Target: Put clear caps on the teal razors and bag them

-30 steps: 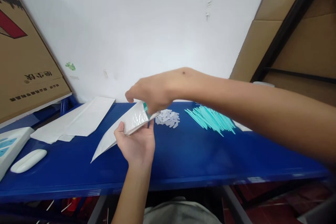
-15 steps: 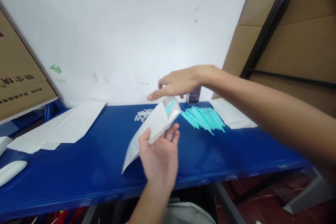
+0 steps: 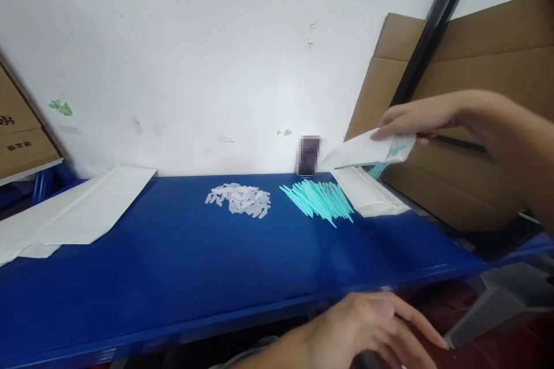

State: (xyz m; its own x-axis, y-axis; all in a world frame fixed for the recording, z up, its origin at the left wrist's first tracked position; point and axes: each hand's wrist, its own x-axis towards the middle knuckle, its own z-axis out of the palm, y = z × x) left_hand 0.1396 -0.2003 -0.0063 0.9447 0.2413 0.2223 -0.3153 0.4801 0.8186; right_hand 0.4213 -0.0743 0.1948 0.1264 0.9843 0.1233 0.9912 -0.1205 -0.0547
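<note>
My right hand [image 3: 415, 118] is raised at the right and grips a white paper sleeve [image 3: 361, 151] with a teal stick showing at its open end. It hovers above a flat pile of white filled sleeves [image 3: 367, 193] on the blue table [image 3: 216, 259]. My left hand [image 3: 372, 326] is low at the table's front edge, fingers stretched out and empty. A heap of teal sticks [image 3: 318, 199] lies mid-table, with a heap of small clear plastic caps [image 3: 240, 199] to its left.
A stack of empty white paper sleeves [image 3: 73, 213] lies at the left. A blurred dark object [image 3: 308, 154] stands against the white wall. Cardboard sheets [image 3: 476, 98] and a black frame bar [image 3: 433, 29] rise at the right; a cardboard box [image 3: 21, 138] sits far left.
My right hand took the filled sleeve from my left hand and carried it right, over the pile. My left hand let go and dropped to the front edge. The view swung right.
</note>
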